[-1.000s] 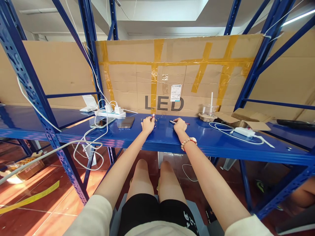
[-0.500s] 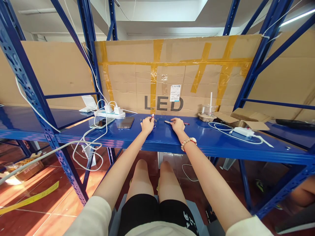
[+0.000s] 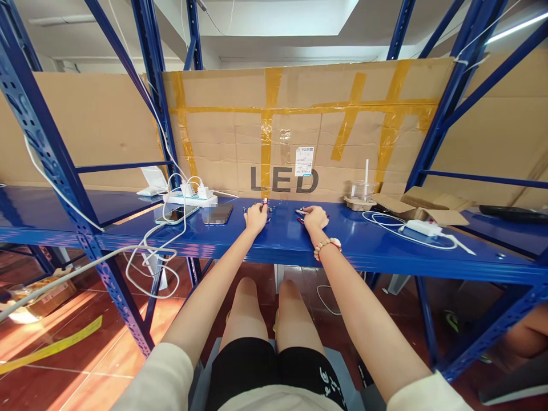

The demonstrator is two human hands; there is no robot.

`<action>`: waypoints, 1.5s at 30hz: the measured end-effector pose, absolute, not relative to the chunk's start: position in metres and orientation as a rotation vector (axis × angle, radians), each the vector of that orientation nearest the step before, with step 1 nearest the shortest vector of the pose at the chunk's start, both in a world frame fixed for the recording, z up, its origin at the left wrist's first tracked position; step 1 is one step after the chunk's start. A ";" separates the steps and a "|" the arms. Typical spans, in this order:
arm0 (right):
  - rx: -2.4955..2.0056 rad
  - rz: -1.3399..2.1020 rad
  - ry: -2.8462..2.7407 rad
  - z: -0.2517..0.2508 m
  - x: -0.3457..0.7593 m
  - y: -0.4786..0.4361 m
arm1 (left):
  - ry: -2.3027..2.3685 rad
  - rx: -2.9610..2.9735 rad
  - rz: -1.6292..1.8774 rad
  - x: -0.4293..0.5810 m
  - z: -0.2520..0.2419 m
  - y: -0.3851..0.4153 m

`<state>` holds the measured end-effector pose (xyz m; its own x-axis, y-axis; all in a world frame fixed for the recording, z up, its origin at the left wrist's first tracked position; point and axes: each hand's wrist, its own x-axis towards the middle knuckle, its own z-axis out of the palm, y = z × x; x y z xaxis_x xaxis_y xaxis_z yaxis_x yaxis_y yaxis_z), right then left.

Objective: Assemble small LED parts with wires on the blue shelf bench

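My left hand [image 3: 256, 218] rests on the blue shelf top, its fingers closed around a small red-and-white piece [image 3: 265, 201] that pokes up past the fingertips. Tiny metallic bits [image 3: 271, 209] lie beside those fingers, too small to name. To the right, my right hand [image 3: 315, 217] is closed over a slim tool [image 3: 300, 212] with a pale tip and red parts, lying low against the surface. Most of the tool is hidden under the palm, so its exact kind does not show. A beaded bracelet [image 3: 327, 248] circles my right wrist.
Left of my hands lie a dark phone [image 3: 218, 214], another phone [image 3: 176, 214] and a white power strip [image 3: 191, 199] with looping cables. On the right stand a clear cup [image 3: 362, 191] with a straw, cardboard pieces [image 3: 432, 206] and a white adapter [image 3: 423, 229]. A cardboard wall [image 3: 240, 137] closes the back.
My right hand has shifted slightly right, and the tool under it has turned and drawn in, with less of its tip showing. My left hand stays in place.
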<state>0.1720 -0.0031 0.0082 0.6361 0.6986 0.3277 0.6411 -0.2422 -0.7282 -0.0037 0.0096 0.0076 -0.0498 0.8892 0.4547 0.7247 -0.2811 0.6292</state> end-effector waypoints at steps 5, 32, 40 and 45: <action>-2.014 0.067 -1.128 0.008 0.171 -0.002 | 1.756 2.050 1.209 -0.005 0.007 0.011; -1.587 0.005 -1.906 -0.001 0.155 0.000 | 1.778 1.953 1.307 -0.002 0.006 0.008; -1.140 0.144 -2.048 -0.003 0.140 0.006 | 1.776 1.950 1.307 -0.003 0.005 0.010; -1.219 0.078 -1.996 0.000 0.138 0.001 | 1.773 1.936 1.302 -0.003 0.005 0.011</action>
